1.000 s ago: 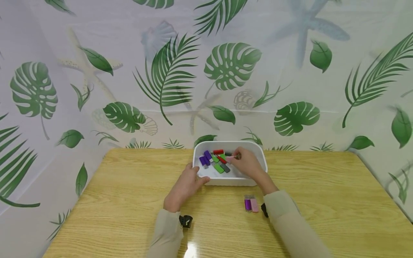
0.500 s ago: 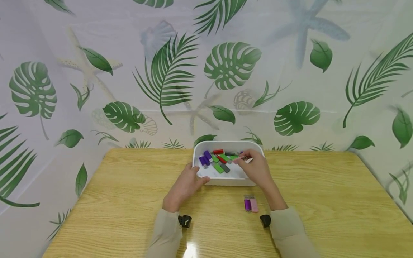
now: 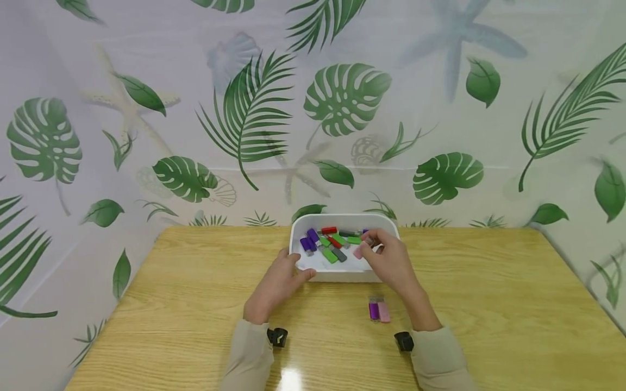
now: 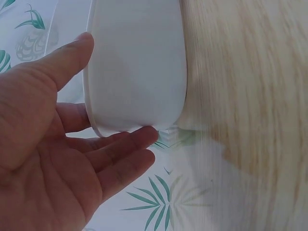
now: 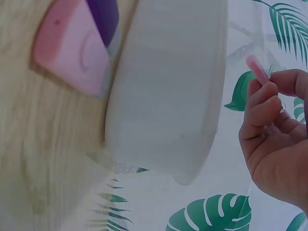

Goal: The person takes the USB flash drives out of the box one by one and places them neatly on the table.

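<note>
In the head view a white plastic container (image 3: pixel 337 276) stands at the back of the table, with several USB sticks in it. My left hand (image 3: pixel 275 282) holds its front left corner, thumb on the near wall and fingers around the end, as the left wrist view shows. Over the container's right part, my right hand (image 3: pixel 391 265) pinches a pink USB stick (image 5: pixel 258 70) between thumb and fingers. Inside lie purple sticks (image 3: pixel 307 245), green ones (image 3: pixel 329 255), red ones (image 3: pixel 330 230) and grey ones (image 3: pixel 339 254). The right hand covers part of the container's right end.
On the wooden table (image 3: pixel 195 315), in front of the container, a purple USB stick (image 3: pixel 374 311) and a pink USB stick lie side by side. A leaf-patterned sheet (image 3: pixel 371 119) hangs close behind the table's back edge.
My right hand has drawn back a little toward the right with the pink USB stick, uncovering green and grey sticks. The left hand keeps its place at the container.
</note>
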`<state>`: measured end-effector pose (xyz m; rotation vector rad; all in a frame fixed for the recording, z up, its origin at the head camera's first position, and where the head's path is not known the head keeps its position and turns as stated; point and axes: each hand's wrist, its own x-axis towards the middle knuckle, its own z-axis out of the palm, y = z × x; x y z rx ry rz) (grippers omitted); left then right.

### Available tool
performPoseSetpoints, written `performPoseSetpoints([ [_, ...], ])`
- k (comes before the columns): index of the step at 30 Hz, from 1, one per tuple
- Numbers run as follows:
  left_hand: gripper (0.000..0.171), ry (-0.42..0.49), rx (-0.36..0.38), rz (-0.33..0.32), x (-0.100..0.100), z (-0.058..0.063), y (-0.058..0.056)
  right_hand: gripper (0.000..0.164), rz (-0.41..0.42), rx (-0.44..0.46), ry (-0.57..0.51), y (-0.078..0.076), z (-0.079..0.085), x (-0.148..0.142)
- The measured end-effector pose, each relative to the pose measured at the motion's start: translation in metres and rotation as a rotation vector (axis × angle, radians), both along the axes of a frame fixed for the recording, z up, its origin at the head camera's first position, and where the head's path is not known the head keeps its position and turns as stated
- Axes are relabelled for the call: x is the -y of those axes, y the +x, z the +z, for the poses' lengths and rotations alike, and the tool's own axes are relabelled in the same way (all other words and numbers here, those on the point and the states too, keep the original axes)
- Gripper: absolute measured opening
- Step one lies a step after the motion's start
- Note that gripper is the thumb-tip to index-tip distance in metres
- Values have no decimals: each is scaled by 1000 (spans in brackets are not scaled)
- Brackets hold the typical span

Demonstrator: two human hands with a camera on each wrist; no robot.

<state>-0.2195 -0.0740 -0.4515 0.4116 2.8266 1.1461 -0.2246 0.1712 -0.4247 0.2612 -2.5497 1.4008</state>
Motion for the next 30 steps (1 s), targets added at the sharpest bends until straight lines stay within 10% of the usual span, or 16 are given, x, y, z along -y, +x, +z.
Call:
performPoseSetpoints([
  [8,45,-14,-10,-16,1,0,3,23,118,11,79,8,2,-4],
  [21,47,-32,-5,-6,2,4,-2,19,523,320,316,30,3,1],
  [30,56,-60,-21,12,-1,2,-2,25,555,379,473,32,-10,14],
])
